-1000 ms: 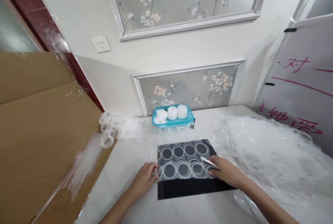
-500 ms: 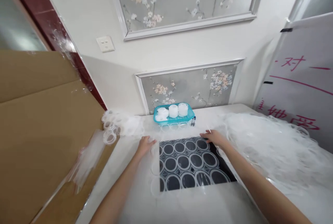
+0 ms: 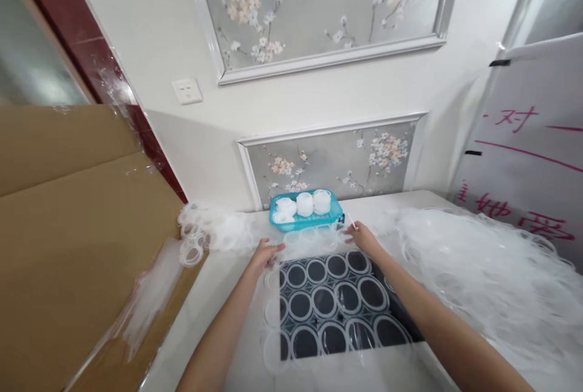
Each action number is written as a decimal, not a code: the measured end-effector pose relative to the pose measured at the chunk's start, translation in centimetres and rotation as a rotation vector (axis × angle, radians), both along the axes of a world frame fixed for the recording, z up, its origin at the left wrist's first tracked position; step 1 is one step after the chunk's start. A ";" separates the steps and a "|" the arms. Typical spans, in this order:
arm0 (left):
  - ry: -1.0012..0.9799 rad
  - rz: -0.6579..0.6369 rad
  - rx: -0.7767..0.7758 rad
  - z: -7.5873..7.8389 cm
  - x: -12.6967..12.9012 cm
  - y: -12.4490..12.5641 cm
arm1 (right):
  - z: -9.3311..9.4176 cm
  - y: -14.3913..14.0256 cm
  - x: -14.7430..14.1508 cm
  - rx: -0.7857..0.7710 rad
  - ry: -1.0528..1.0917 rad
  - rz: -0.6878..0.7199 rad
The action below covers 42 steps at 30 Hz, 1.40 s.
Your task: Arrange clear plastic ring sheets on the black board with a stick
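Note:
A clear plastic sheet with pale rings lies over a black sheet on the table in front of me. My left hand is at the far left corner of the black sheet, thumb stretched to the right and apart from the fingers. Pinched in my right hand, beyond the far right corner, is a thin white stick. Between both hands, a strip of clear rings lies before the blue basket. Stacks of white rings stand inside the basket.
A big heap of clear ring pieces covers the table's right side. More loose rings lie at the far left. Cardboard stands along the left edge, with clear strips beside it. The wall closes off the back.
My right hand has moved away from the black sheet's far edge, toward the basket, with the stick. My left hand has shifted slightly right. The camera view has tilted slightly up.

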<state>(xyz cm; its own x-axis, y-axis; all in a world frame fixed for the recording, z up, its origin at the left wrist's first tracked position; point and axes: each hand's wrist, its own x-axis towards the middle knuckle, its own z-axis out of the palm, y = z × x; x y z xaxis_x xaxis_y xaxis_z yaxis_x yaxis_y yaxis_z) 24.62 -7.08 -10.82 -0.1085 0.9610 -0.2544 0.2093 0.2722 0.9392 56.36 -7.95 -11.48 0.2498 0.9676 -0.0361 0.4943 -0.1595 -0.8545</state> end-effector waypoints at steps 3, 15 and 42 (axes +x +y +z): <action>-0.014 -0.066 0.034 0.9 0.4 0.0 | 0.9 0.0 -0.2 0.076 0.055 0.006; 0.139 -0.097 0.366 4.7 2.0 4.6 | 4.2 1.5 2.0 0.144 -0.034 -0.095; 1.335 -0.815 1.080 -3.4 1.1 -22.6 | -2.2 -14.8 -13.0 -0.027 0.477 0.527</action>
<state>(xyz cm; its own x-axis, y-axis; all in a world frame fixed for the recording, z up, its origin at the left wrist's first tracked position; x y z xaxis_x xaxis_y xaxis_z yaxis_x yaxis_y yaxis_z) 25.72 -29.68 -14.27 0.7993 0.5413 0.2608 0.5971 -0.7640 -0.2443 43.40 -22.71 -13.70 -0.3002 0.9525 -0.0506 0.0848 -0.0262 -0.9961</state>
